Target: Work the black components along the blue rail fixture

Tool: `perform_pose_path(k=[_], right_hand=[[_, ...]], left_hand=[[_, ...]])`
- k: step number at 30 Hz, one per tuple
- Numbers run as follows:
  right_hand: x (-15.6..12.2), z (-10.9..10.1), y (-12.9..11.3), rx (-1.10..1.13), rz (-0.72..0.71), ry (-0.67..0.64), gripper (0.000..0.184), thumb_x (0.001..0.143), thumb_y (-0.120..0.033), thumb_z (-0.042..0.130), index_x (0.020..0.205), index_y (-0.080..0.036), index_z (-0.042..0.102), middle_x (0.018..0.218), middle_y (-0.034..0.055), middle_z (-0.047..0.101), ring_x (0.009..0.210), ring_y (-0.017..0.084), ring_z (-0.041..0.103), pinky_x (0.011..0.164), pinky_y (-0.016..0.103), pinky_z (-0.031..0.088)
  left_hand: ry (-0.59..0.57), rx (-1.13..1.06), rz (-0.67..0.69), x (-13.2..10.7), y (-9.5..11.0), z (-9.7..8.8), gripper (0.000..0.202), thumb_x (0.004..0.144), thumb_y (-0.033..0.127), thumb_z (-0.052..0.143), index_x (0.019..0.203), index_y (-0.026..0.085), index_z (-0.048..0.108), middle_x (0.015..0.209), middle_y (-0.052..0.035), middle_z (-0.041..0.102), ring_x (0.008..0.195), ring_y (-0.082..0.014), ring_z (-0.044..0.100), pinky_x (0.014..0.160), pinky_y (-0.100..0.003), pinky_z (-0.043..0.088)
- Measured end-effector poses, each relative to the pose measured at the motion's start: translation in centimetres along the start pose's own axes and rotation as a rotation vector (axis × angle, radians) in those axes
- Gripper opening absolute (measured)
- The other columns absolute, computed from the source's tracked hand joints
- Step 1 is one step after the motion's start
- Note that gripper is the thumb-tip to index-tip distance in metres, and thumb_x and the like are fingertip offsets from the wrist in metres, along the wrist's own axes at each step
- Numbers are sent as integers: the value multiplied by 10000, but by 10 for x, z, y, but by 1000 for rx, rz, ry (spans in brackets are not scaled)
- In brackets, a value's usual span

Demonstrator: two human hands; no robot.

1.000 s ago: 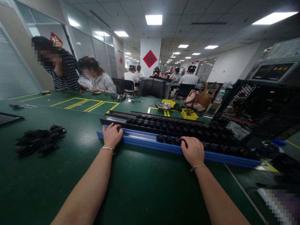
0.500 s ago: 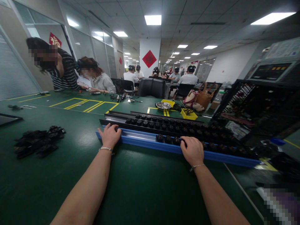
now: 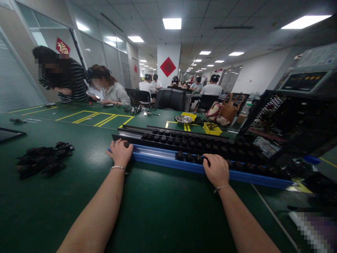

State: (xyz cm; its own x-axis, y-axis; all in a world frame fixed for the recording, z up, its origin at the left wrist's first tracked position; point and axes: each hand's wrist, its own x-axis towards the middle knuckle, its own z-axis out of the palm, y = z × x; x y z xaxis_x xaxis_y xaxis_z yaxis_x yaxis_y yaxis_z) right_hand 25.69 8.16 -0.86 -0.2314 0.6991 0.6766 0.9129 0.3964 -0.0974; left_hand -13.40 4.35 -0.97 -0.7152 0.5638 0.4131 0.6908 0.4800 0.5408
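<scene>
Left hand (image 3: 120,151) is laid over the left end of the blue rail (image 3: 158,157), fingers curled down and closed on it. Right hand (image 3: 216,170) is set palm down further along the same rail, fingers bent into the short row of small black parts (image 3: 189,156) seated in the channel. Fingertips are hidden behind the knuckles, so it cannot be told whether a part is pinched. A thin bracelet is worn on each wrist.

The blue rail is laid across the green table (image 3: 158,214), just in front of the person, running left to right (right end angled slightly nearer). Touching or just behind it, a black rail (image 3: 184,142) is loaded with a longer row of the same black parts. Two more rails (image 3: 137,131), dark and silver, are seen behind that.

A loose pile of black parts (image 3: 43,160) is left well apart on the table's left side. A metal bowl (image 3: 183,119) and a yellow tray (image 3: 213,129) are placed further back. A black crate (image 3: 289,123) is stood at the right. Two seated people (image 3: 110,90) are seen at the table's far left corner
</scene>
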Motion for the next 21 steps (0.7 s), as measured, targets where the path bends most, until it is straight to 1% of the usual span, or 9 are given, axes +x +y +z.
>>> perform_pose_path(k=[5,11,16,21], right_hand=[[0,0,0,13,-5,-1,264,831,-276,434,966,-210,651,957,49,681,943,212,548,857,358,366],[0,-2,-1,-1,11,-12,266,837,-286,430,968,-208,649,963,44,680,948,209,545,853,353,363],[0,-1,-1,-7,10,-13,264,836,-283,434,971,-206,647,964,40,680,953,203,540,859,346,359],[0,0,-1,-1,4,7,262,827,-276,437,966,-209,649,957,40,680,940,199,539,857,343,360]], left_hand=[[10,-13,-35,0,1,-1,380,751,411,481,1054,232,623,1370,-77,461,1335,-323,253,1061,-609,181],[51,-18,-76,2,-2,-4,363,721,420,525,993,223,662,1394,-96,407,1339,-336,244,1067,-520,253],[45,-51,-115,4,-5,-4,375,703,432,550,990,219,664,1409,-102,376,1343,-345,230,1069,-514,258],[72,-84,-151,7,-9,0,388,698,445,559,999,221,657,1415,-97,360,1350,-348,211,1081,-497,243]])
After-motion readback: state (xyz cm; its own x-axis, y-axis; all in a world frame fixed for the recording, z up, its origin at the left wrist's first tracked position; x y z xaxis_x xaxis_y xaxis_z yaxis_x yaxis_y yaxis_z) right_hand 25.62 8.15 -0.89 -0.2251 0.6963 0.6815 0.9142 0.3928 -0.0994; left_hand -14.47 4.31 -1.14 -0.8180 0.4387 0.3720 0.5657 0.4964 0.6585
